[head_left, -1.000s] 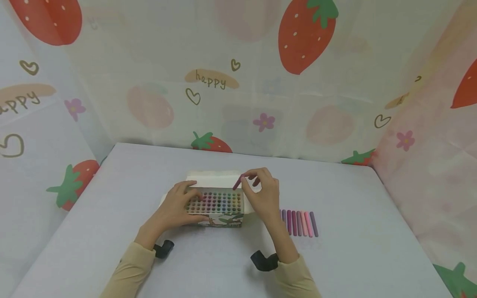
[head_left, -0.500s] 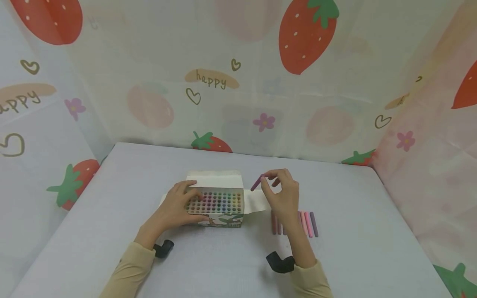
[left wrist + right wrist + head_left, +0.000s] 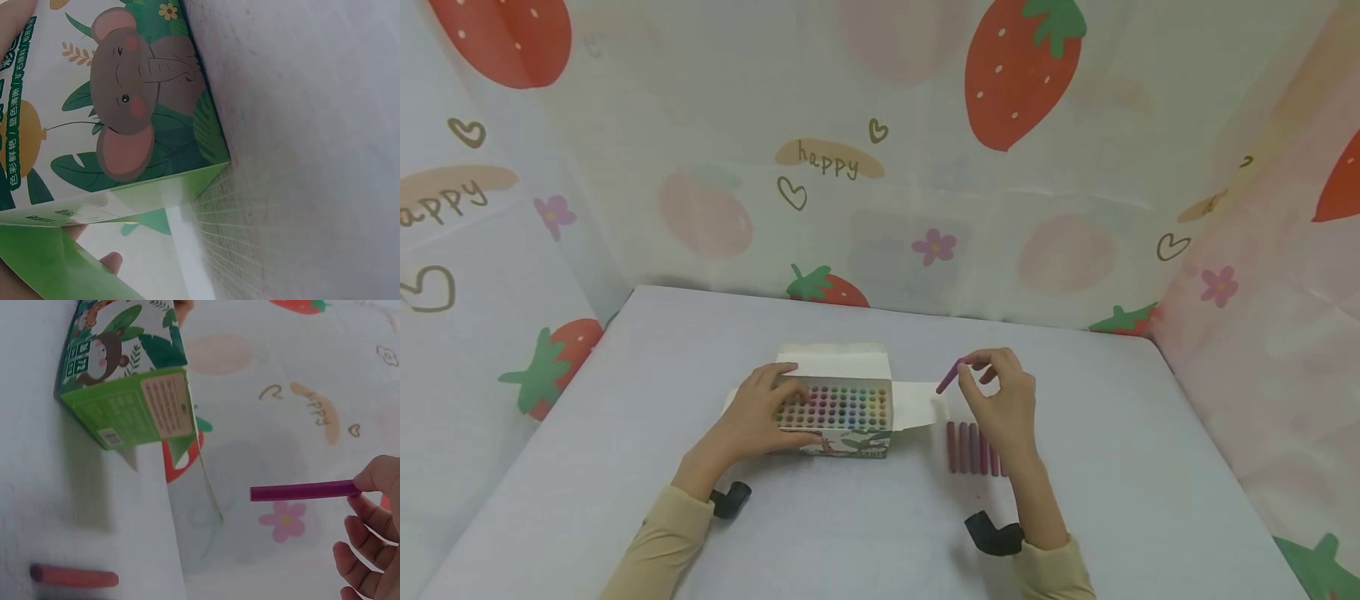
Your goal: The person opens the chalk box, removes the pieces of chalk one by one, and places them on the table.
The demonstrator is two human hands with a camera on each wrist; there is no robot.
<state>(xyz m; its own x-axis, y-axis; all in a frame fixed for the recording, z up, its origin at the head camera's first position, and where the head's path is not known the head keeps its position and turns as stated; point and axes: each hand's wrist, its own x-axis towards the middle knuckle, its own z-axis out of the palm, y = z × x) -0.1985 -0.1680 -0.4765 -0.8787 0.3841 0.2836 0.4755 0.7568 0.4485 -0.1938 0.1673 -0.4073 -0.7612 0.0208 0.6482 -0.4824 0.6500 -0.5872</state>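
Note:
In the head view my right hand [image 3: 1006,408] pinches a purple chalk stick [image 3: 951,377] between thumb and fingertips, raised above the table. The right wrist view has the same purple stick [image 3: 303,490] jutting out level from my fingertips. My left hand [image 3: 752,417] grips the left end of an open printed box [image 3: 853,443], thumb on its front and fingers over the top. Rows of coloured stick ends fill the box. Beneath my right hand, a row of reddish and purple sticks [image 3: 963,448] lies on the table, its right part hidden by the hand and wrist.
The box's back flap [image 3: 833,363] and right flap [image 3: 916,405] stand folded outward. A white cloth covers the table [image 3: 820,533]. Behind it hangs a strawberry-printed curtain [image 3: 925,192], which also runs along both sides.
My right hand has moved right with the purple chalk stick, away from the box to above the row of sticks. My left hand has stayed on the box.

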